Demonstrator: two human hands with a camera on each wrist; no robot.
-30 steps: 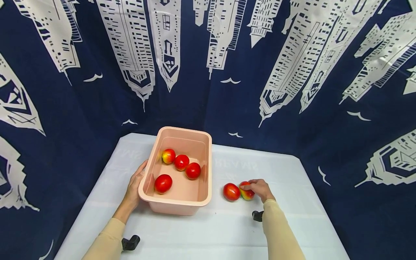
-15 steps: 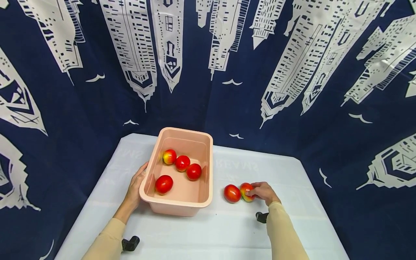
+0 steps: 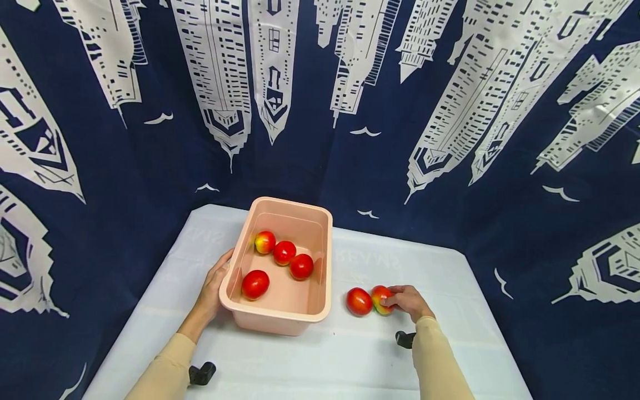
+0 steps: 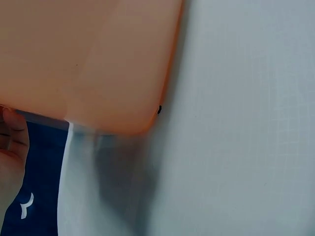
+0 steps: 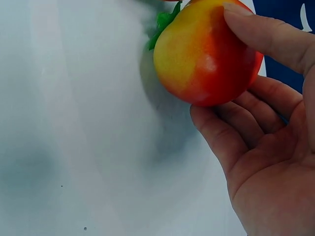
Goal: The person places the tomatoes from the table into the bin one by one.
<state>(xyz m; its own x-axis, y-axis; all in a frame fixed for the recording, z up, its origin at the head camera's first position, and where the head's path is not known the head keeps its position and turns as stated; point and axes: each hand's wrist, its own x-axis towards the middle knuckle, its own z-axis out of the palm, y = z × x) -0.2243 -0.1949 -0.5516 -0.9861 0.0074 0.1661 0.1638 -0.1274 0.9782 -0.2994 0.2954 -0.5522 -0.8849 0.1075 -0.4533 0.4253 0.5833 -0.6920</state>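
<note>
My left hand grips the left side of a pink plastic tub, its fingers up against the outer wall below the rim. Four round fruits lie inside: red ones, such as this one, and a red-and-yellow one at the back left. To the right of the tub, my right hand holds a red-and-yellow fruit with a green leaf, thumb on top and fingers underneath. A red fruit sits right beside it on the left.
The white-covered table carries everything. Behind it hangs a navy cloth printed with white buildings and birds. Black devices show at both wrists, one by the left sleeve and one by the right sleeve.
My right hand has shifted slightly right and its fingers have closed round the red-and-yellow fruit. The whole head view has drifted a little; the left hand keeps its place on the tub.
</note>
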